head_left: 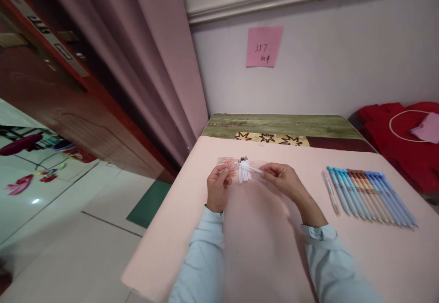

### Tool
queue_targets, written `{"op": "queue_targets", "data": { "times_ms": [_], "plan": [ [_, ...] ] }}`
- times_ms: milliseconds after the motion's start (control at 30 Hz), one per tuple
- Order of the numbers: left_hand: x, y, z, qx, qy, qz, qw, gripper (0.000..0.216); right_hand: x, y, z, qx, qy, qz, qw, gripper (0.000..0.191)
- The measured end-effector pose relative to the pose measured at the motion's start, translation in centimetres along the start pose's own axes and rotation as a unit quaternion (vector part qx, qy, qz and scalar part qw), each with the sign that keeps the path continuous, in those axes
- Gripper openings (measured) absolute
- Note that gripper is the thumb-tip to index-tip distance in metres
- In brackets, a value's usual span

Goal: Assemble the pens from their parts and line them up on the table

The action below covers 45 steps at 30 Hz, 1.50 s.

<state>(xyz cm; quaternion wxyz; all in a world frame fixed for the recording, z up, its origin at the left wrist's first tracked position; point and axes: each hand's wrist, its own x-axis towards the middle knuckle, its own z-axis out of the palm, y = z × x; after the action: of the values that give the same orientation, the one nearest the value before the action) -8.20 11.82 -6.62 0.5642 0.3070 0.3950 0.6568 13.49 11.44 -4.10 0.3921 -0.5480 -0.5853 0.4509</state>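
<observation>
My left hand is closed in a pinch on a slim, clear tube that looks like a pen barrel. My right hand pinches a thin white pen refill, its far end pointing left toward the barrel. The two ends come together in front of me; whether one sits inside the other is too small to tell. Just beneath them lies a bundle of white refills with dark tips. Clear parts with reddish tints lie behind my left hand, partly hidden by it.
A row of pens in blue, brown and violet lies at the right of the pink-covered table. One paler pen is at its left end. Red cloth is beyond the table's right edge; a curtain and wooden door stand left.
</observation>
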Motion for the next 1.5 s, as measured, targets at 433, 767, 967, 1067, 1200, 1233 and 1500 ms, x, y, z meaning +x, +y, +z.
{"op": "queue_targets", "data": {
  "times_ms": [433, 767, 967, 1067, 1200, 1233, 1500],
  "plan": [
    [0.2, -0.2, -0.4, -0.011, -0.01, -0.009, 1.0, 0.023, 0.1, 0.1, -0.2, -0.007, 0.0, -0.023, 1.0, 0.028],
    [-0.1, -0.1, 0.1, -0.03, -0.004, -0.011, 0.999, 0.026, 0.2, 0.3, -0.2, -0.025, 0.015, -0.029, 0.999, 0.025],
    [-0.8, -0.7, 1.8, -0.075, -0.005, -0.016, 0.997, 0.028, 0.4, -0.1, 1.7, 0.03, 0.01, -0.029, 0.999, 0.03],
    [-1.0, -0.9, 2.3, -0.079, 0.015, -0.029, 0.996, 0.032, 0.5, -0.3, 2.8, 0.081, 0.03, -0.041, 0.995, 0.033],
    [-1.1, -1.1, 2.3, -0.075, 0.023, -0.05, 0.996, 0.035, 0.6, 0.1, 3.7, 0.079, 0.05, -0.035, 0.995, 0.036],
    [-1.0, -1.1, 2.3, -0.075, 0.022, -0.053, 0.996, 0.034, 0.6, 0.2, 3.8, 0.072, 0.051, -0.034, 0.996, 0.036],
    [-1.1, -0.8, 2.4, -0.042, 0.018, -0.05, 0.998, 0.033, 0.2, -0.1, 4.1, 0.027, 0.036, -0.012, 0.999, 0.052]
  ]
}}
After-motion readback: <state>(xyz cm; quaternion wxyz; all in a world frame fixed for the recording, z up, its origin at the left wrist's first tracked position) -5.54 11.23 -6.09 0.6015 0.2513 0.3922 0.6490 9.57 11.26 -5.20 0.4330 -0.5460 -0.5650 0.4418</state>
